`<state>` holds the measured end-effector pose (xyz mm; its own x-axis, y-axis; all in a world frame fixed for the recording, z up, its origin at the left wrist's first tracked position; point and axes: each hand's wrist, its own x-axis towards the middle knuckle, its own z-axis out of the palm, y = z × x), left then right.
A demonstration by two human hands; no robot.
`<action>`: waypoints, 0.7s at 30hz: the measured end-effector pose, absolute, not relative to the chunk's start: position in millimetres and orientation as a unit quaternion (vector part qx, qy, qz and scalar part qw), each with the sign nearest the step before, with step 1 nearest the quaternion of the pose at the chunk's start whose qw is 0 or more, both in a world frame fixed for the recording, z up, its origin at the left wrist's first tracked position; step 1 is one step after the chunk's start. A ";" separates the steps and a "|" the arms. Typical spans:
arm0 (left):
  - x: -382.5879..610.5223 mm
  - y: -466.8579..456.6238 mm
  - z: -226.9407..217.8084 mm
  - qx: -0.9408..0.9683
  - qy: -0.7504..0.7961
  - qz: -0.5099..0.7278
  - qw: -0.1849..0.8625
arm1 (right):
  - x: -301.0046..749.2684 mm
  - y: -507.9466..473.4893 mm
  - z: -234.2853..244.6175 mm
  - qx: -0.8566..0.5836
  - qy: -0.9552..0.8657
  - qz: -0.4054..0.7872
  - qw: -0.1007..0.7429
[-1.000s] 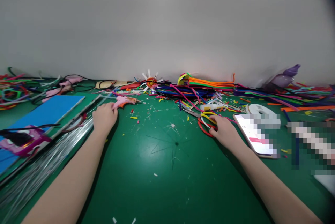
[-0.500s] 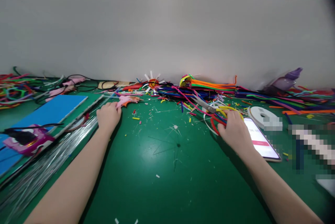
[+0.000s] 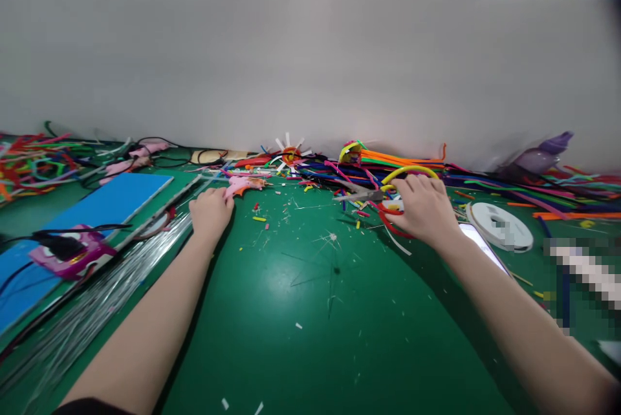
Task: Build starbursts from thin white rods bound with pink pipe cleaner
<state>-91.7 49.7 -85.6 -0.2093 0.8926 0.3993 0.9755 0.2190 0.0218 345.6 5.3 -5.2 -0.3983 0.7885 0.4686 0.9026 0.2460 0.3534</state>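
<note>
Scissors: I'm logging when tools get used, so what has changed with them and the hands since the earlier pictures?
The right hand, already on the scissors, has raised them up from the table; their blades, closer together before, now spread apart. The right arm now covers most of the phone. Unchanged: the left hand stays at the pink glue gun.

Phone [image 3: 478,237] partly hidden behind right forearm [image 3: 504,292], scissor handles [image 3: 412,171] partly behind right fingers [image 3: 424,185]

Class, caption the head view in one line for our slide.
Over a green table, the right hand holds scissors while the left hand touches a pink glue gun.
</note>
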 end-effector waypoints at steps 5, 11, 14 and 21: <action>-91.0 49.8 -85.0 -0.608 -0.767 -0.139 0.154 | 309.6 27.7 -0.5 -0.455 -0.844 -0.275 0.074; -90.8 50.2 -86.0 -0.608 -0.766 -0.142 0.153 | 266.5 38.8 -5.0 -0.387 -0.896 -0.195 0.094; -91.1 50.4 -86.4 -0.609 -0.765 -0.144 0.151 | 259.5 42.2 -3.9 -0.440 -0.869 -0.190 0.122; -92.7 51.0 -87.8 -0.611 -0.764 -0.148 0.147 | 289.9 46.9 13.8 -0.665 -0.706 -0.178 0.165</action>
<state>-92.7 51.0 -87.8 -0.2111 0.8897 0.4048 0.9765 0.2102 0.0472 289.9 46.9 13.8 -0.0598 0.8808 0.4698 0.9982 0.0514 0.0307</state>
